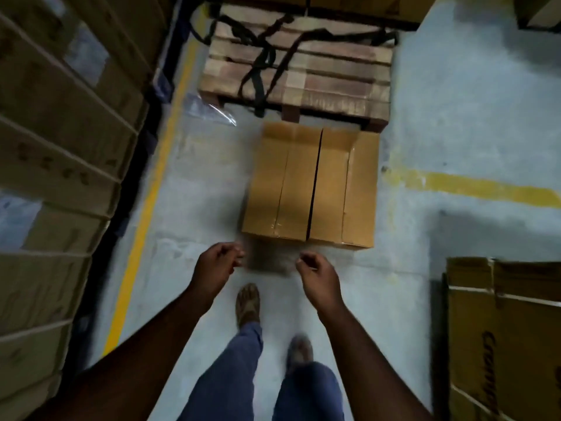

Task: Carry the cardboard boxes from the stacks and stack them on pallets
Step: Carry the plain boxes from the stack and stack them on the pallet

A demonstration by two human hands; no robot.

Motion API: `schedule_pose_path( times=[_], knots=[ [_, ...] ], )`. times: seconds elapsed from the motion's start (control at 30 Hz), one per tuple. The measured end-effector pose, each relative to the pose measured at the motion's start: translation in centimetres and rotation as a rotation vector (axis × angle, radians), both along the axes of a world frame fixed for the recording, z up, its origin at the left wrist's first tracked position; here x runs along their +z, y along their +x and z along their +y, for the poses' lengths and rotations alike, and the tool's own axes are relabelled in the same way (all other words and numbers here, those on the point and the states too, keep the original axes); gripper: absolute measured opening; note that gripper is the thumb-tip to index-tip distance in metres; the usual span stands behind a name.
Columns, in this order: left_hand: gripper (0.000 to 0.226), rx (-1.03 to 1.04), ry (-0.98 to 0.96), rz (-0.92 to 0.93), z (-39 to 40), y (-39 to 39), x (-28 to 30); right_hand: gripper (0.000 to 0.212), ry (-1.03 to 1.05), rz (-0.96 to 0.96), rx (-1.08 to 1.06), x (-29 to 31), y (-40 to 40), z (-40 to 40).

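A cardboard box (312,185) lies on the grey floor (194,189) in the middle of the frame, its top flaps meeting along a dark centre seam, its far end just short of a wooden pallet (303,71) at the upper centre. Black straps (261,59) trail loosely across the pallet's slats and hang over its near edge. Both arms reach forward from the bottom of the frame: the left hand (217,264) and the right hand (317,273) hover just short of the box's near edge, apart from it, fingers loosely curled and holding nothing. A tall stack of boxes (57,165) fills the left side of the frame, bordered by a yellow floor line (151,189). A crumpled piece of clear plastic film (209,109) lies beside the pallet's left corner. More printed cartons (504,335) sit at the lower right. Sandalled feet (249,305) and blue trousers (230,375) show below the hands.
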State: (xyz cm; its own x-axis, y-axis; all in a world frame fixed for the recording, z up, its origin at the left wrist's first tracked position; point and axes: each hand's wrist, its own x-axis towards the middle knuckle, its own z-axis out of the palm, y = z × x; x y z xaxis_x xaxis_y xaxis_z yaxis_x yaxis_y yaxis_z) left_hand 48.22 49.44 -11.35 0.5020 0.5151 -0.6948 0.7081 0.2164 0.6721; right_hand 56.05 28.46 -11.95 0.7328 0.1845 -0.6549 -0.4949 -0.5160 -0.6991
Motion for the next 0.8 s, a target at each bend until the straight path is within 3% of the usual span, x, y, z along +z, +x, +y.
schedule_pose_path(
  times=[0.13,0.23,0.37,0.47,0.57,0.8],
  knots=[
    [0.009,-0.08,0.004,0.114,4.0,5.7,-12.2,0.021,-0.065,0.115,0.025,-11.6,5.9,2.4],
    [0.016,-0.159,0.097,0.141,6.4,9.2,-21.4,0.052,-0.058,0.279,0.181,-20.5,8.3,4.1],
    [0.053,-0.22,0.197,0.21,7.8,13.8,-30.9,0.06,-0.14,0.226,0.136,-30.0,10.9,5.6],
    [0.09,-0.224,0.082,0.301,7.8,15.5,-36.7,0.068,-0.251,0.113,0.159,-35.3,12.5,6.6],
    [0.087,-0.285,0.096,0.29,7.9,15.2,-40.4,0.084,-0.476,-0.004,0.336,-37.3,13.2,7.4],
    [0.066,-0.209,0.171,0.283,9.2,13.6,-41.6,0.096,-0.513,-0.061,0.092,-38.0,11.8,9.1]
  ],
)
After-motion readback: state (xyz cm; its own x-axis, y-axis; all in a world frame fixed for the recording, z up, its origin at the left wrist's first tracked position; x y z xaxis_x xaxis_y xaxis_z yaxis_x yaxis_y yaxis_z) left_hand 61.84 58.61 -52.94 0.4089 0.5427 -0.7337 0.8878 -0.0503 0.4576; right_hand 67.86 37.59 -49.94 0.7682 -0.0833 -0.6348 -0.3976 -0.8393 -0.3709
